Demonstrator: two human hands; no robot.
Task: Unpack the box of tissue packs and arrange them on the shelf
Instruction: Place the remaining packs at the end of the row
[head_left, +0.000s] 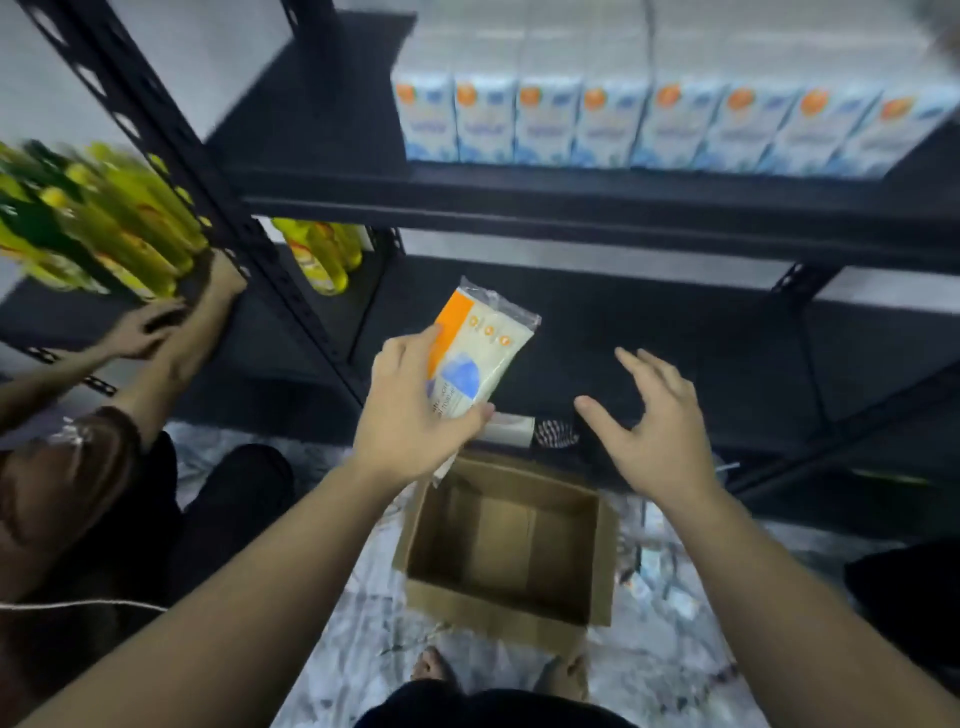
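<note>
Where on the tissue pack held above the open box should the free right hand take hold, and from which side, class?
Grip the tissue pack at its bare upper right long edge, coming in from the right. The left hand already covers the lower left end, the pack tilts up toward the shelf, and the open right hand is level beside it.

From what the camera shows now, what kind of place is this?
Probably a shop or stockroom being stocked: dark metal shelving holds a row of identical tissue packs, yellow bottles fill the neighbouring rack, and an opened cardboard box sits on the floor.
</note>
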